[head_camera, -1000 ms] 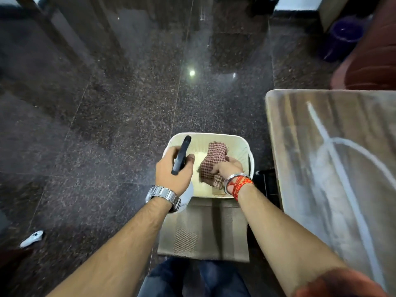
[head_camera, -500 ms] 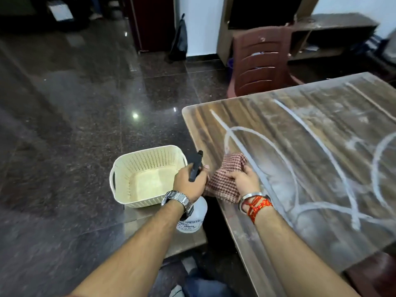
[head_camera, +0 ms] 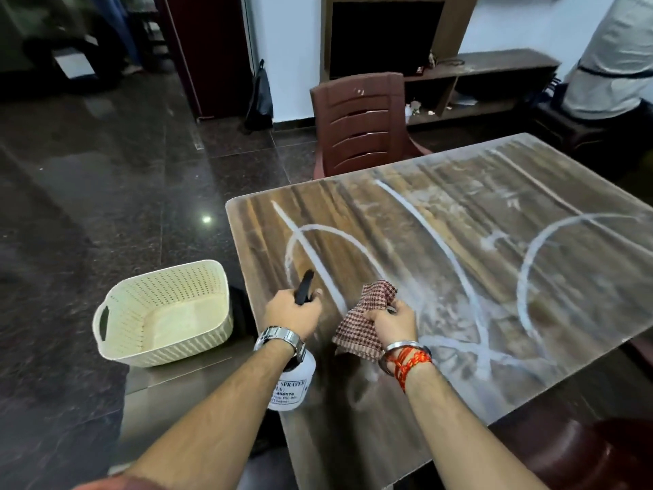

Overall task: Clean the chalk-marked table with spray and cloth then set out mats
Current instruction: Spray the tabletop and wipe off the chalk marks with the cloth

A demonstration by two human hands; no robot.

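A person's left hand (head_camera: 293, 314) closes its fingers round the black head of a white spray bottle (head_camera: 296, 381) at the left edge of a wooden counter (head_camera: 357, 440). The bottle's body hangs below the wrist and its nozzle points toward the far edge. Just beside it the right hand (head_camera: 390, 325) grips a bunched red-and-white checked cloth (head_camera: 362, 321) over the left part of the counter; whether the cloth touches the wood cannot be told.

White chalk marks (head_camera: 456, 263) sweep in broad arcs and straight strokes across the dark, streaked grain from the left edge to the right, with a dusty haze smeared between them. A steel wristwatch (head_camera: 279, 339) sits on the left wrist, a metal bangle and red threads (head_camera: 406, 358) on the right.

Off the counter's left edge, a cream perforated basket (head_camera: 159, 313) stands on a low grey platform (head_camera: 176, 383). A brown slatted chair (head_camera: 360, 125) is drawn up to the far edge. Polished dark stone floor (head_camera: 106, 206) mirrors a ceiling light. Beyond, a wooden shelf unit (head_camera: 494, 65) holds a dark screen (head_camera: 385, 37) against a white wall, and a black bag (head_camera: 259, 97) leans there. A second person in a light garment (head_camera: 615, 58) stands past the far-right corner.
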